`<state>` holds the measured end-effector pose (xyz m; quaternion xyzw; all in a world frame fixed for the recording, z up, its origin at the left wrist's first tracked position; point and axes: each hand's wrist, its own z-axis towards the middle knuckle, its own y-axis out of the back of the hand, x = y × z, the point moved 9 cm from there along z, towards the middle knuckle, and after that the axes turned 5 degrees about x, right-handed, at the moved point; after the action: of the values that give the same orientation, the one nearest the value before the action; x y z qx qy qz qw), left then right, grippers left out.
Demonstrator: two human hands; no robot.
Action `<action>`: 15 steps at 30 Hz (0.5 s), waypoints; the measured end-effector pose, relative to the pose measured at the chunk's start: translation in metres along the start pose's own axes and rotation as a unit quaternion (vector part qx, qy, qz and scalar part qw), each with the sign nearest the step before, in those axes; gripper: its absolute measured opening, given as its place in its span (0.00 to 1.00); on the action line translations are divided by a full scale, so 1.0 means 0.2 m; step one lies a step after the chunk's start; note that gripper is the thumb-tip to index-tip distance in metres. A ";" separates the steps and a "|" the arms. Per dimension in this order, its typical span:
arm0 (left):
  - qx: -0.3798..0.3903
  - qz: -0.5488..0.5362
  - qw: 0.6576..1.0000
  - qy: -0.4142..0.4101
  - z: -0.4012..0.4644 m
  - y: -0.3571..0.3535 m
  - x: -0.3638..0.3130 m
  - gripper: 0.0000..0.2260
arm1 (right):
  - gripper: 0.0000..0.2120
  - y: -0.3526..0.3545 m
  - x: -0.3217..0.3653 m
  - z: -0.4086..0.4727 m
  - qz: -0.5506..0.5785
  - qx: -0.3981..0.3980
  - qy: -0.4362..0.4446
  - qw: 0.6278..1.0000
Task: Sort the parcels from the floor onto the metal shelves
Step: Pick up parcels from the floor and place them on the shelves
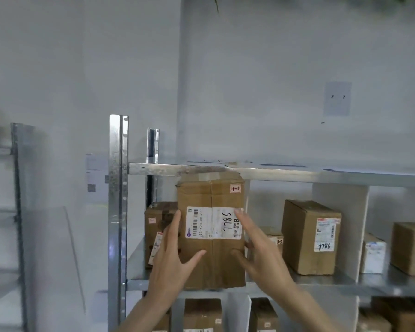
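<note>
A tall brown cardboard parcel (pixel 211 195) with a white label marked 7786 stands at the front edge of the metal shelf (pixel 321 282), its top just under the shelf above. My left hand (pixel 171 257) lies flat against the parcel's left edge, fingers straight and thumb spread across the front. My right hand (pixel 259 250) presses the right side of the front face with straight fingers, one fingertip on the label.
Behind the parcel on the left stands another brown box (pixel 157 226). A box marked 7786 (pixel 309 236), a white divider panel (pixel 345 212), a small white parcel (pixel 373 254) and a further box (pixel 410 248) sit to the right. More boxes fill the shelf below (pixel 201 312). A steel upright (pixel 118 212) stands at left.
</note>
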<state>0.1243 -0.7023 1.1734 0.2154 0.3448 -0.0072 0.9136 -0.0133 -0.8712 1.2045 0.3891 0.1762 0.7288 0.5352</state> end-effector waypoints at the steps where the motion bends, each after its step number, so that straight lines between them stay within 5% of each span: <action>1: 0.008 0.017 1.000 -0.008 0.00 -0.04 0.03 0.50 | 0.52 -0.03 -0.04 0.00 -0.028 -0.006 0.006 1.000; 15: 0.046 0.100 0.994 0.010 0.09 -0.58 0.40 0.50 | 0.61 -0.49 -0.74 0.07 -0.063 0.028 -0.037 0.997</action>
<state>0.1787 -0.8038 1.0895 0.2903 0.3303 0.0705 0.8954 0.0790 -0.9738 1.0909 0.4189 0.2006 0.6735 0.5750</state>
